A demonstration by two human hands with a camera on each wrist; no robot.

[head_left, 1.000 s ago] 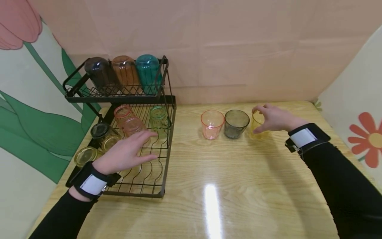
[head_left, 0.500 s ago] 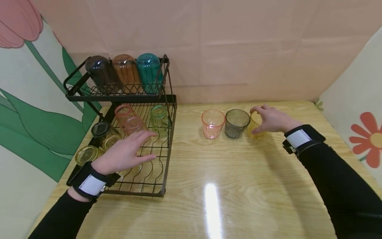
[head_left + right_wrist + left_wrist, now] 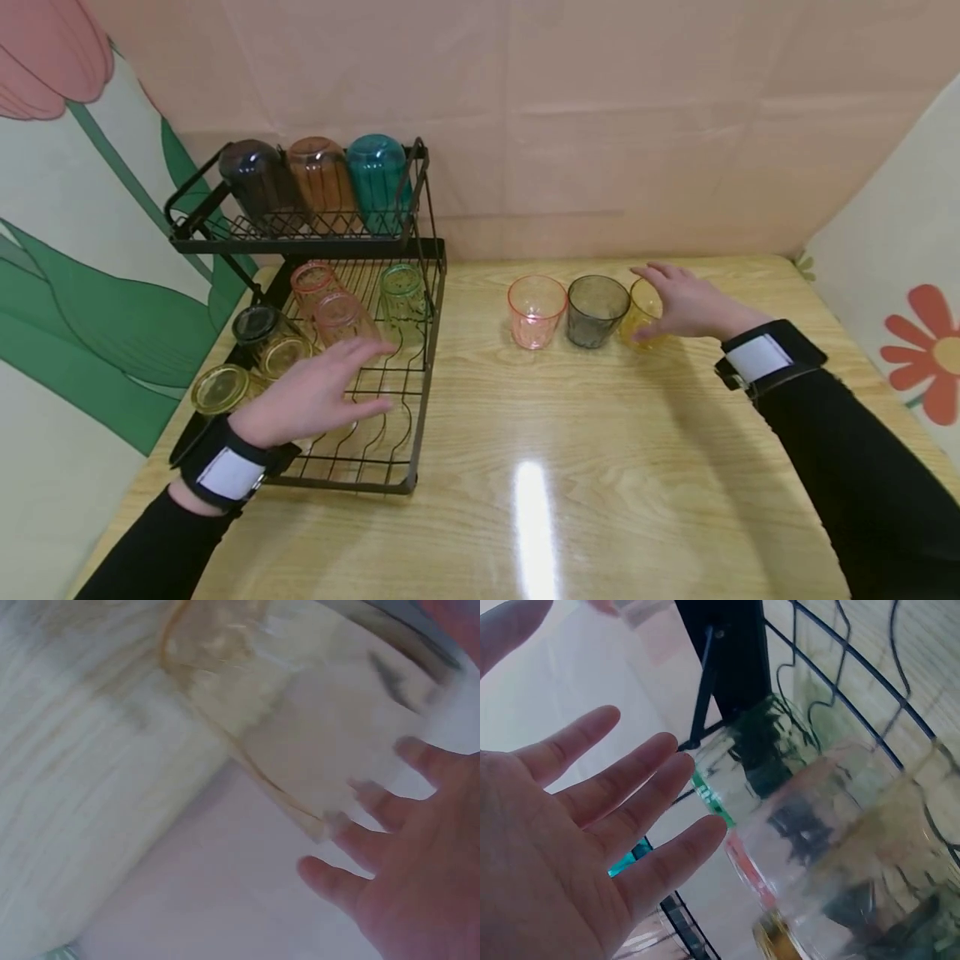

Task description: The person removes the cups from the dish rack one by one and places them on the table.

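A yellow glass (image 3: 643, 298) stands upright on the wooden table, right beside a grey glass (image 3: 592, 321); a pink glass (image 3: 534, 321) is to their left. My right hand (image 3: 693, 304) hovers at the yellow glass's right side, thumb and fingers spread; the right wrist view shows the fingertips close to its rim, and contact cannot be told. Over the lower tier of a black wire rack (image 3: 408, 487) is my left hand (image 3: 311, 400), fingers extended and holding nothing. Near it, upside-down glasses sit on that tier: a green glass (image 3: 403, 296), pink ones, dark and yellow ones.
On the rack's upper tier stand a dark glass (image 3: 258, 179), an amber glass (image 3: 322, 179) and a teal glass (image 3: 378, 179), all upside down. A pink cloth wall (image 3: 637, 125) rises behind the table (image 3: 615, 483).
The yellow glass has shifted slightly left to the grey one. My right hand has loosened from around it, its fingers spreading. My left hand has barely moved.
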